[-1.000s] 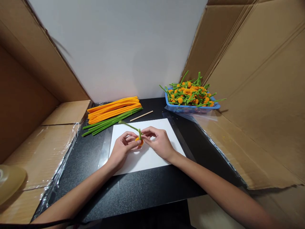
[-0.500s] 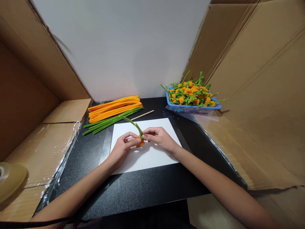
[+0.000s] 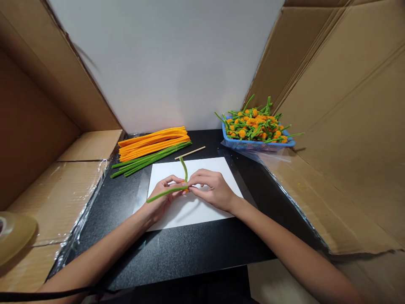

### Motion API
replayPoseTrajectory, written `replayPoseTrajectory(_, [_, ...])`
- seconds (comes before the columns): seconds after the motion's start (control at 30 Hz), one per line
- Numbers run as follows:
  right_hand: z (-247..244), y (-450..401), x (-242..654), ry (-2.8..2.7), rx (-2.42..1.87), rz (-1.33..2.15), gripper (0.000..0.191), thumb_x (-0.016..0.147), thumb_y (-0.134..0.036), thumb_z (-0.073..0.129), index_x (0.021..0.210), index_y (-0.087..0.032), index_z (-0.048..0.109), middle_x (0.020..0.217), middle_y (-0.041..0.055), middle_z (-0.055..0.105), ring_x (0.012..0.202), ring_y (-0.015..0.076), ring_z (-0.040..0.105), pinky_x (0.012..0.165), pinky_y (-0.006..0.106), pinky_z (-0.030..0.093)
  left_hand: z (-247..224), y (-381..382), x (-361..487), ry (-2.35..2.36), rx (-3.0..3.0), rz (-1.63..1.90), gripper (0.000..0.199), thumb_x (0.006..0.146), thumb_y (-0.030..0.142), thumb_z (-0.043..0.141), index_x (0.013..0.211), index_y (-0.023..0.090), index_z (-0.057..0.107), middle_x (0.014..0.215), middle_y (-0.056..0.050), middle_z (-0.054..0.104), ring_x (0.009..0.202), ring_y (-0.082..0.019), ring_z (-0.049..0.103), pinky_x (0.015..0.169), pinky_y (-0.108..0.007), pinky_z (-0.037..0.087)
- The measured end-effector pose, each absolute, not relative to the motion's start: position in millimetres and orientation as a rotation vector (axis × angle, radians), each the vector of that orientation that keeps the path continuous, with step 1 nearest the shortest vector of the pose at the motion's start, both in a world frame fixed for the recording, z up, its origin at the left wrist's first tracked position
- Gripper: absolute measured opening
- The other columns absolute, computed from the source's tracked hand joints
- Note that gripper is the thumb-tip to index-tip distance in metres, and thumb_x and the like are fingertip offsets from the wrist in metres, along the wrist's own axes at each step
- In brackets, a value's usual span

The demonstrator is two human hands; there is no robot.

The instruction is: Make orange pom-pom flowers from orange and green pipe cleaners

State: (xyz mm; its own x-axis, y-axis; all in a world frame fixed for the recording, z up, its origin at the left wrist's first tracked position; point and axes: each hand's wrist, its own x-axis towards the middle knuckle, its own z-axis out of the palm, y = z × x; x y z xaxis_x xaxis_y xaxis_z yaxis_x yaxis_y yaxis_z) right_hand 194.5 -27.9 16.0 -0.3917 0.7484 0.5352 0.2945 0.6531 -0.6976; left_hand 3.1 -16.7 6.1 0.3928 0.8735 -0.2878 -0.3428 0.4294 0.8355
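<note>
Over the white sheet (image 3: pixel 186 215), my left hand (image 3: pixel 163 196) is closed in a pinch on a small orange pipe-cleaner pumpkin, mostly hidden by the fingers. A green pipe cleaner (image 3: pixel 164 194) comes out of its top in two arms. One arm stands up and away from me, slightly bent; the other stretches left across my left hand. My right hand (image 3: pixel 213 188) is closed too, thumb and index finger pinching the green pipe cleaner where its arms meet at the pumpkin. The exact grip at the fingertips is partly hidden.
Orange pipe cleaners (image 3: pixel 152 143) and green pipe cleaners (image 3: pixel 148 160) lie at the back left. Near them is a thin wooden stick (image 3: pixel 190 153). A blue basket (image 3: pixel 259 145) heaped with orange-and-green pieces stands back right. Cardboard walls flank the black table; a tape roll (image 3: pixel 15 236) sits far left.
The green arms, together before and pointing up and left, are now spread apart. One has swung down over my left hand. My right hand has shifted slightly toward me.
</note>
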Motion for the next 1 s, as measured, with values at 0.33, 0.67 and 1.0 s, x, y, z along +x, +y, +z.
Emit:
replayPoseTrajectory(0.33, [23.0, -27.5, 197.9, -1.951, -0.976, 0.808, 0.003, 0.083, -0.021, 0.074, 0.083, -0.018, 0.076, 0.080, 0.0036, 0.071, 0.069, 0.0138, 0.063, 0.065, 0.025, 0.049, 3.7, -16.2, 3.3, 0.899, 0.780, 0.876, 0.031, 0.059, 0.025, 0.090, 0.078, 0.014, 0.068, 0.077, -0.003, 0.074, 0.072, -0.014, 0.069, 0.073, -0.024, 0.050])
replayPoseTrajectory(0.67, [24.3, -28.9, 196.3, -1.870, -1.031, 0.846, 0.020, 0.078, -0.032, 0.078, 0.081, -0.017, 0.065, 0.078, 0.0008, 0.067, 0.067, 0.0127, 0.057, 0.063, 0.026, 0.047, 3.7, -19.0, 6.9, 0.859, 0.876, 0.896, 0.029, 0.061, 0.027, 0.089, 0.074, 0.014, 0.067, 0.076, -0.003, 0.074, 0.065, -0.012, 0.067, 0.066, -0.023, 0.051])
replayPoseTrajectory(1.0, [19.8, -26.7, 201.9, -2.139, -0.826, 0.440, 0.007, 0.087, -0.019, 0.067, 0.094, -0.018, 0.068, 0.088, 0.0055, 0.067, 0.083, 0.0179, 0.060, 0.074, 0.030, 0.048, 1.4, -17.9, 4.2, 0.780, 0.861, 0.922, 0.023, 0.068, 0.024, 0.084, 0.085, 0.016, 0.070, 0.079, -0.003, 0.074, 0.071, -0.012, 0.067, 0.071, -0.022, 0.051])
